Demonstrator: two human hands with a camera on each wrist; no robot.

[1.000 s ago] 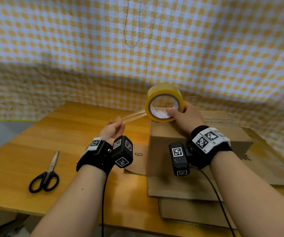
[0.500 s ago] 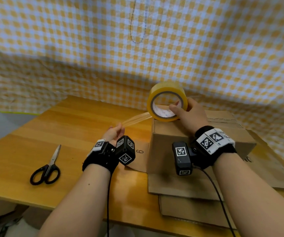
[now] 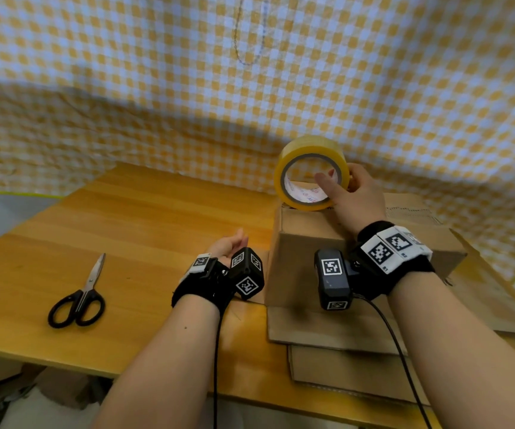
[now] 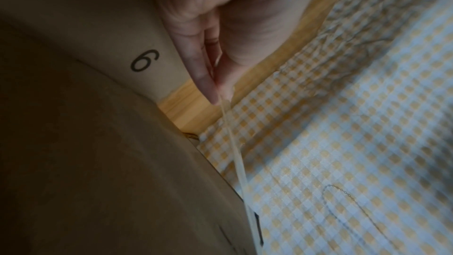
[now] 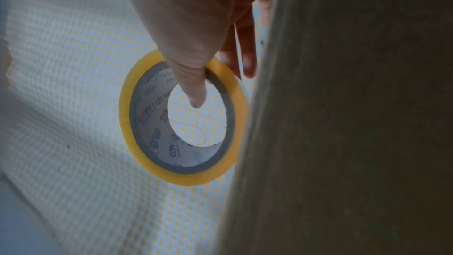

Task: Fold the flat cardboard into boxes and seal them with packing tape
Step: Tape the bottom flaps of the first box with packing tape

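Observation:
A folded cardboard box [image 3: 309, 246] stands on flat cardboard sheets [image 3: 336, 332] at the right of the wooden table. My right hand [image 3: 350, 196] holds a yellow tape roll [image 3: 309, 171] upright on the box's top left edge, thumb across the core, fingers behind. The roll [image 5: 181, 117] shows the same grip in the right wrist view. My left hand [image 3: 230, 246] is low beside the box's left face and pinches the free tape end [image 4: 221, 102] between thumb and fingers. The clear strip [image 4: 239, 164] runs taut up along the box's side.
Black-handled scissors [image 3: 79, 298] lie on the table at the left. A yellow checked cloth [image 3: 250, 72] hangs behind the table. A flat flap printed with a 6 [image 4: 144, 61] lies under my left hand. More flat cardboard [image 3: 497, 298] extends to the right.
My left hand has drawn the tape end down and toward me, closer to the box's left side. The roll has shifted slightly right on the box top.

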